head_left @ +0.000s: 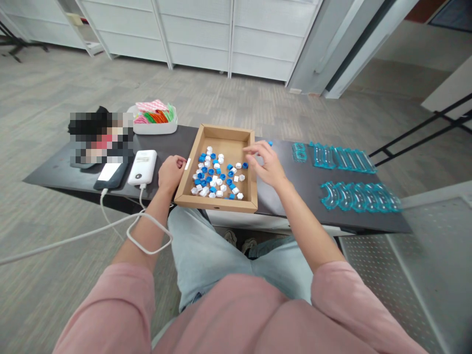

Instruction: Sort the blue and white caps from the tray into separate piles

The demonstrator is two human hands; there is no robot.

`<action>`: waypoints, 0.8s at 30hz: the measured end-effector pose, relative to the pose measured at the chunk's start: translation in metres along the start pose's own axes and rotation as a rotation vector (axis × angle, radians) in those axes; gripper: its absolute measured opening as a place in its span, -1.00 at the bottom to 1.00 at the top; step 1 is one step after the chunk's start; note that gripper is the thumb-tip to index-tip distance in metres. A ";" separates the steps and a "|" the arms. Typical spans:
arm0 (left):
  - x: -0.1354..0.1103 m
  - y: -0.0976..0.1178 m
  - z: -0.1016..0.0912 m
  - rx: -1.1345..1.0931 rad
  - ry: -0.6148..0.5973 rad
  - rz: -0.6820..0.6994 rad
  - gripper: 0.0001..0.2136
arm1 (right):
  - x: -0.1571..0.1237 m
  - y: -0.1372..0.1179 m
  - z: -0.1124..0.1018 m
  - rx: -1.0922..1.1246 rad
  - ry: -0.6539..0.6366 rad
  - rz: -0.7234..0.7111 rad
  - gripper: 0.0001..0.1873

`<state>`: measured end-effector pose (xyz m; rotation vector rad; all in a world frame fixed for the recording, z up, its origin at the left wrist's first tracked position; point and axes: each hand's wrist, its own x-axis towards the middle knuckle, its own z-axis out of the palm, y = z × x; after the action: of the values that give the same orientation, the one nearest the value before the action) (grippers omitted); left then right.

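A shallow cardboard box [221, 204] sits at the near edge of the dark table, holding many small blue and white hexagonal pieces [211, 172]. My left hand [171, 172] rests on the table against the box's left wall, its fingers curled in and no object visible in them. Over the right wall hovers my right hand [266, 163], thumb and fingers bent and apart, with nothing seen between them. A blue piece [245, 165] lies in the box just below its fingertips. Behind that hand, another small blue piece [270, 143] shows, partly hidden.
Clear teal plastic parts lie in rows at right: straight ones [342, 158], curved ones [359, 196] and a small one [299, 152]. At left are a white power bank [142, 167] with a cable, a phone [110, 172] and a white tub [155, 129] of colourful strips.
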<state>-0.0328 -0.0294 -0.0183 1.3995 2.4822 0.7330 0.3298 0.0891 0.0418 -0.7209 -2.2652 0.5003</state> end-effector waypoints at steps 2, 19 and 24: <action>0.001 -0.001 0.000 -0.007 0.001 -0.001 -0.72 | -0.026 0.004 -0.030 -0.097 0.011 0.079 -0.51; 0.000 0.001 -0.004 0.021 -0.019 -0.016 -0.79 | -0.104 0.056 -0.005 -0.410 -0.223 0.411 -0.12; -0.003 0.005 -0.006 0.038 -0.023 -0.017 -0.81 | -0.037 0.086 0.023 -0.473 -0.199 0.418 0.07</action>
<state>-0.0301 -0.0314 -0.0106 1.3892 2.5000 0.6657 0.3656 0.1289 -0.0387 -1.4570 -2.4505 0.2258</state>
